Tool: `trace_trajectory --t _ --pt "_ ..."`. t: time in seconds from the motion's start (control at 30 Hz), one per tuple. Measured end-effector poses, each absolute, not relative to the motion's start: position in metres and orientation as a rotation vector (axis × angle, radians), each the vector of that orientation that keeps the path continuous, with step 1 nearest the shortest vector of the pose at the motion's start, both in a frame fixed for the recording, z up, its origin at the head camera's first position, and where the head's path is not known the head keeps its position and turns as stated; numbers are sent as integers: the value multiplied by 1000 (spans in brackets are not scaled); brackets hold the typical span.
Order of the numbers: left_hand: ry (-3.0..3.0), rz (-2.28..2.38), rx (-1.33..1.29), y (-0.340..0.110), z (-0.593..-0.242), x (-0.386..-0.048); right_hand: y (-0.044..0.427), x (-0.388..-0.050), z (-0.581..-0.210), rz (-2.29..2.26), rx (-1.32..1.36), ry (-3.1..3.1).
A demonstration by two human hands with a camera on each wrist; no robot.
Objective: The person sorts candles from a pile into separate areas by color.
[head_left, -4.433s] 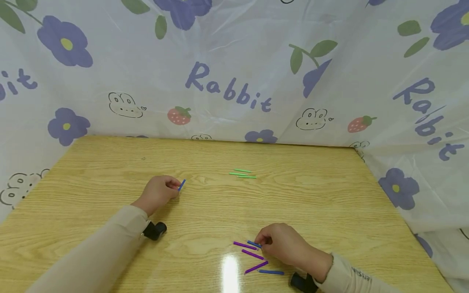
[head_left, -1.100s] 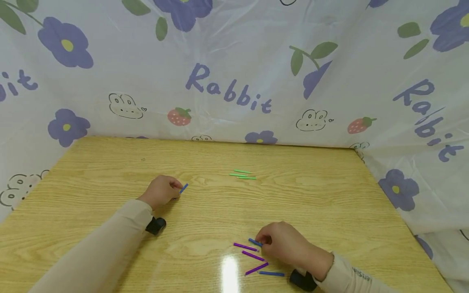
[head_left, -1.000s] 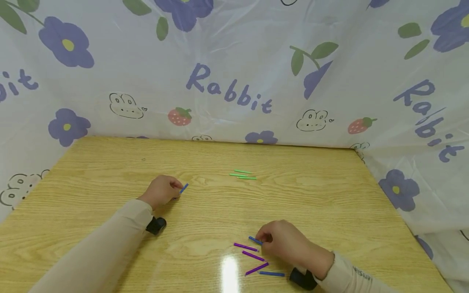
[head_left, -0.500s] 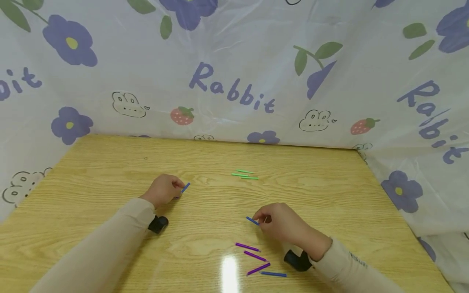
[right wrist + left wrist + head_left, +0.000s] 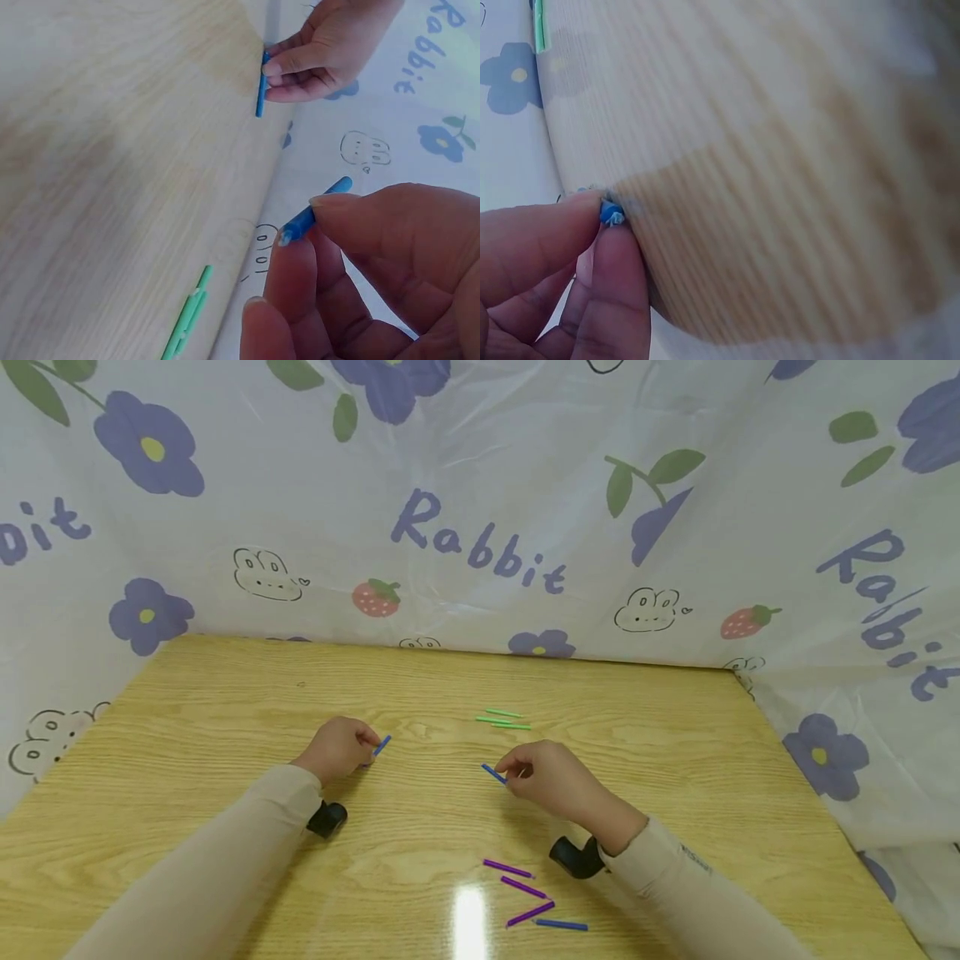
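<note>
My left hand [image 5: 334,750] pinches a thin blue candle [image 5: 382,745] between thumb and fingertip, low over the left-middle of the table. In the left wrist view the end of this candle [image 5: 611,213] shows a pale, frayed wick. Further right, my right hand [image 5: 557,779] holds a second blue candle [image 5: 492,772] by thumb and fingers, raised over the wood. Its pale tip points at the camera in the right wrist view, where the candle [image 5: 319,210] lies slantwise. A gap separates the two hands.
Three green candles [image 5: 512,727] lie side by side at the back middle of the wooden table [image 5: 660,760]. Near the front are three purple candles [image 5: 522,887] and one more blue candle [image 5: 562,925]. A printed white cloth [image 5: 480,485] hangs behind and at the sides.
My right hand has lifted its blue candle from beside the purple ones and carried it up and leftward towards the table's middle. The left hand, still pinching its candle, has barely shifted.
</note>
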State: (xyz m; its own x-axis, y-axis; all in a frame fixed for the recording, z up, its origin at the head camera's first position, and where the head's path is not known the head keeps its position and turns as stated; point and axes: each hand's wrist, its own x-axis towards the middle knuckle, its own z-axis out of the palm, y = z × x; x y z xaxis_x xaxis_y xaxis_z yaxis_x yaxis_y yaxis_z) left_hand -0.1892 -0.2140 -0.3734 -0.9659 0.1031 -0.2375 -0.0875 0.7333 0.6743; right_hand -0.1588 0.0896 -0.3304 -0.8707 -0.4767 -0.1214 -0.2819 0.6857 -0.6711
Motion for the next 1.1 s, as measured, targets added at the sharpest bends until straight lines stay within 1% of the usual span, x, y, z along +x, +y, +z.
trace_trajectory --t 0.67,1.1 --pt "2657 1057 10 -217 -374 -189 44 -185 -325 -1018 -520 2561" --pt "2636 1086 -8 -215 -369 -190 17 -202 -336 -1115 -428 2507"
